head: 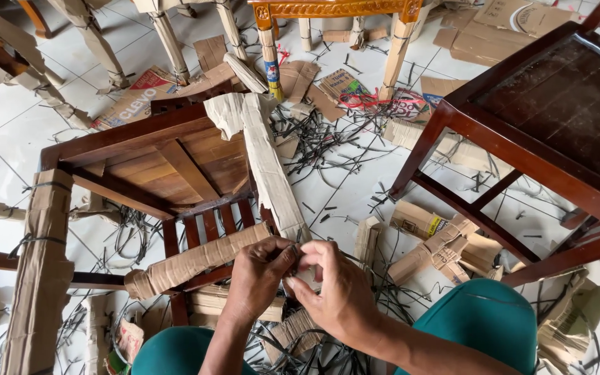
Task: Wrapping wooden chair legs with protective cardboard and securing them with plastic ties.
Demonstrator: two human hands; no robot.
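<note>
Working at the near end of a cardboard-wrapped chair leg, both hands meeting on it: left hand with fingertips pressed together on the edge of the wrapping, right hand pinching the same spot from the other side, probably on a thin strap, though too small to tell for sure. Judging by this, busy at the fastening or loosening of the wrap at that end; next move calls for a firm pull on the pinched bit without tearing the cardboard. Just left of the grip, a second wrapped leg lying across; beyond it, the upturned chair itself. Farther from the grip, black strap cuttings over the tiled floor, cardboard scraps to the right, and a bare dark-wood chair past those.
</note>
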